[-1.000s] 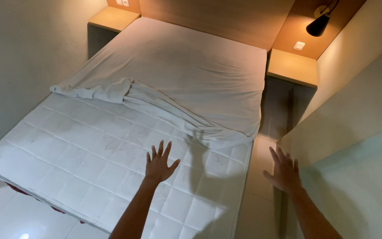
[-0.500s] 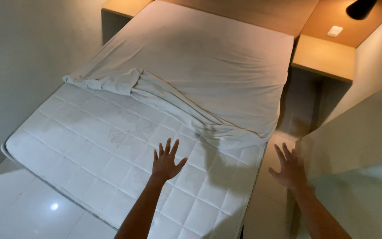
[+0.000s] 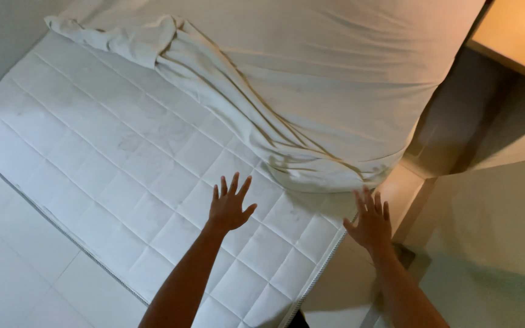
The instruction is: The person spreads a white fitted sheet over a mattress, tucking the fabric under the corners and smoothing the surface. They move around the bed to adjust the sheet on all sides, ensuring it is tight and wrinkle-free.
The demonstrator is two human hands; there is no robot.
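Small room: pale walls, tiled floor (image 3: 13, 273), quilted mattress (image 3: 92, 152) bare over its near half. Left hand (image 3: 229, 206) fingers spread, holding nothing, over the bare quilting. Right hand (image 3: 369, 222) likewise splayed and empty, at the mattress's right edge. Both just short of the sheet (image 3: 311, 79), bunched in a diagonal ridge across the far half. Wooden shelf (image 3: 518, 30) top right.

wooden nightstand (image 3: 518, 33) – tiled floor (image 3: 13, 267), wall (image 3: 493, 225)
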